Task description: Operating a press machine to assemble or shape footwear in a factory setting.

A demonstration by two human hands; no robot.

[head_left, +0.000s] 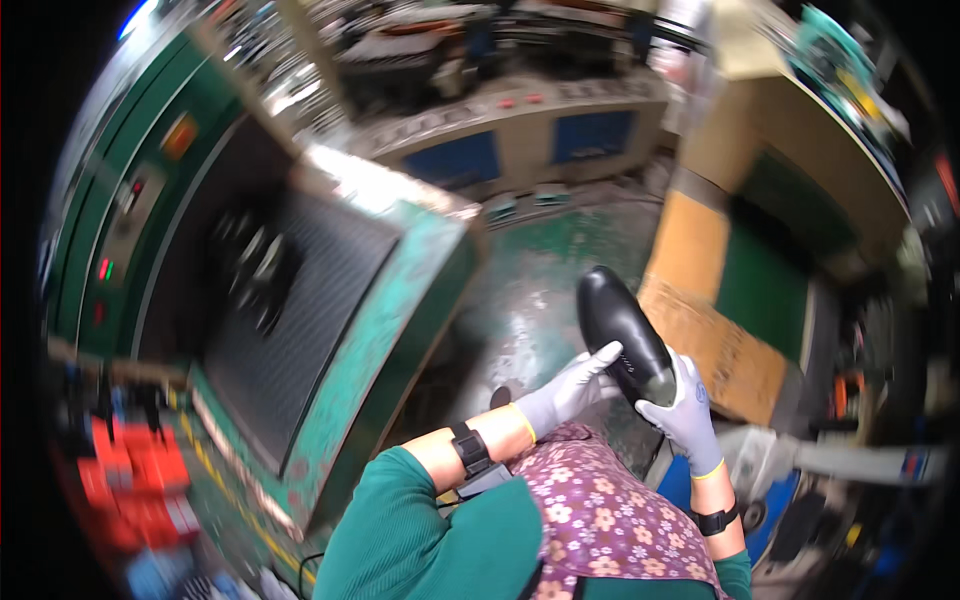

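A glossy black leather shoe [618, 322] is held in front of me, its rounded toe pointing up and away. My right hand [688, 412], in a light grey work glove, wraps round the heel end. A dull grey-green filling shows in the shoe's opening; I cannot tell for sure what it is. My left hand [574, 390], gloved alike, grips the near left side of the shoe by the small lace holes. Some of its fingers are hidden beneath the shoe.
To the left stands a green machine [420, 285] with a dark conveyor belt [300, 330] carrying dark shoes [255, 265]. On the right, brown cardboard [705, 345] lies beside a green belt [765, 285]. Orange-red crates [135, 480] are at lower left. A low cabinet with blue panels [455, 160] stands ahead.
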